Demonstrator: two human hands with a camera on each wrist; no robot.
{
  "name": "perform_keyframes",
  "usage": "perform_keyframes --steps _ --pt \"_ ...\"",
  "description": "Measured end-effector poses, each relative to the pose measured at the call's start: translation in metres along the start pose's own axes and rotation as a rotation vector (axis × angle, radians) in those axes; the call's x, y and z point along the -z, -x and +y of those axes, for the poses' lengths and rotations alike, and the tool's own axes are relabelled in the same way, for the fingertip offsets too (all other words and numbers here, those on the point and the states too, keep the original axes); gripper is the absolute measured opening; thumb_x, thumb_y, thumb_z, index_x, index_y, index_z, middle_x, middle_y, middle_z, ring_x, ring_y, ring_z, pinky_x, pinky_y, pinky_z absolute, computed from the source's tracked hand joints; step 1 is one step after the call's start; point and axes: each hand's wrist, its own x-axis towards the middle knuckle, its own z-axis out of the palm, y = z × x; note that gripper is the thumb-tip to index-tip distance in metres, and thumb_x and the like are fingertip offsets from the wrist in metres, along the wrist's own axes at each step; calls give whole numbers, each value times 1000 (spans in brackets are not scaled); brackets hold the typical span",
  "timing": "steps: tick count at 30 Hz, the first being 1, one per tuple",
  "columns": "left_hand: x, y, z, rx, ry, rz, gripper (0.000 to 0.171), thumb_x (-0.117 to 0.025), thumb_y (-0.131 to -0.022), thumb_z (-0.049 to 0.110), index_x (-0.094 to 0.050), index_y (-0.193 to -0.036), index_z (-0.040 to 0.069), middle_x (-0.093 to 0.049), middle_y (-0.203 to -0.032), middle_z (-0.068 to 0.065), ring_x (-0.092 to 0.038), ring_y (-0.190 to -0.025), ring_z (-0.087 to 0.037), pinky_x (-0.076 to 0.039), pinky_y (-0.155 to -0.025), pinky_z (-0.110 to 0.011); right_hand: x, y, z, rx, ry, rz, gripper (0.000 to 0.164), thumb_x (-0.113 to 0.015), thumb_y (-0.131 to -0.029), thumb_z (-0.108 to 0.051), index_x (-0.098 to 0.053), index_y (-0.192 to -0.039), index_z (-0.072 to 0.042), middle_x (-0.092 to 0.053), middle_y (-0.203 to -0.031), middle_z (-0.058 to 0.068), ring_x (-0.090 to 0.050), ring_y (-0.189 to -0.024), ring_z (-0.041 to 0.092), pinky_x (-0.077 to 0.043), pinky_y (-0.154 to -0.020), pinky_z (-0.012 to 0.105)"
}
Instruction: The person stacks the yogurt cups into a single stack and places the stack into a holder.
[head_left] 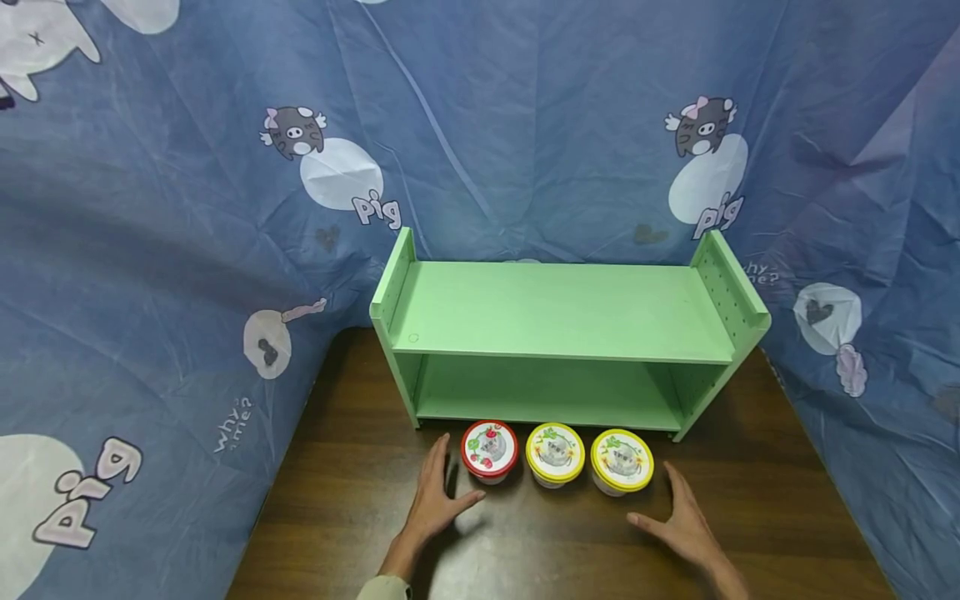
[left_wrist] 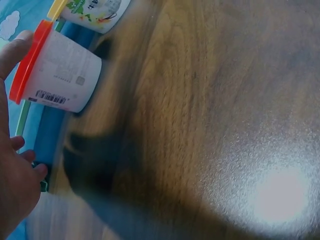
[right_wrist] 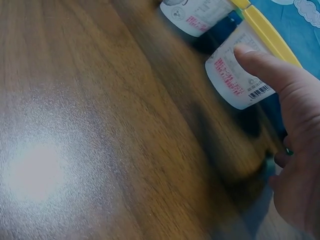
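Observation:
Three white tubs stand in a row on the wooden table: a red-lidded tub [head_left: 489, 450] with strawberries on its lid at the left, a yellow-lidded tub [head_left: 555, 454] in the middle, and another yellow-lidded tub [head_left: 622, 461] at the right. Beside the red-lidded tub is my left hand [head_left: 437, 496], thumb spread from straight fingers, holding nothing. My right hand [head_left: 678, 521] is spread the same way just right of the rightmost tub [right_wrist: 237, 70]. In the left wrist view, a barcode shows on the side of the red-lidded tub [left_wrist: 62, 70].
Right behind the tubs stands a light green two-level shelf [head_left: 558, 312] with raised sides. A blue curtain [head_left: 525, 125] printed with pigs hangs behind and around it. The brown table [head_left: 555, 550] stretches out in front of the tubs.

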Motion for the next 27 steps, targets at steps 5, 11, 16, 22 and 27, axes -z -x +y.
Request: perform_keyframes --steps 5,11,16,22,27 --pt "-4 0 -1 46 23 -18 114 -90 -68 35 -26 -156 3 -34 -156 -29 -34 -145 -47 -33 -113 -66 -5 -2 1 -20 -18 -3 121 -84 -76 -44 -8 -158 3 -12 -160 38 -19 -144 60 -25 -112 73" --pt "-9 1 -3 112 65 -36 114 -90 -69 33 -24 -157 3 -33 -157 -30 -30 -147 -49 -31 -114 -67 -9 -6 2 -69 -33 -18 123 -83 -77 -47 -5 -159 -1 -10 -162 36 -17 -146 58 -23 -113 73" --pt "-12 2 -4 148 88 -40 114 -90 -69 33 -24 -157 5 -34 -157 -29 -31 -146 -48 -33 -113 -67 -11 -7 2 -92 -52 -23 123 -83 -77 -47 -5 -160 -2 -9 -163 34 -16 -148 56 -22 -115 71" --pt "-15 2 -6 171 97 -38 114 -91 -70 33 -23 -158 6 -35 -158 -25 -32 -147 -46 -34 -113 -65 -11 -9 -1 -118 -66 -37 123 -83 -77 -47 -4 -160 -4 -8 -163 34 -15 -148 56 -21 -115 72" --pt "-17 1 -9 177 98 -33 114 -91 -69 32 -24 -158 7 -35 -159 -24 -32 -147 -45 -33 -113 -65 -12 -9 -1 -126 -70 -35 124 -83 -77 -48 -3 -161 -4 -8 -163 34 -15 -148 56 -22 -115 72"
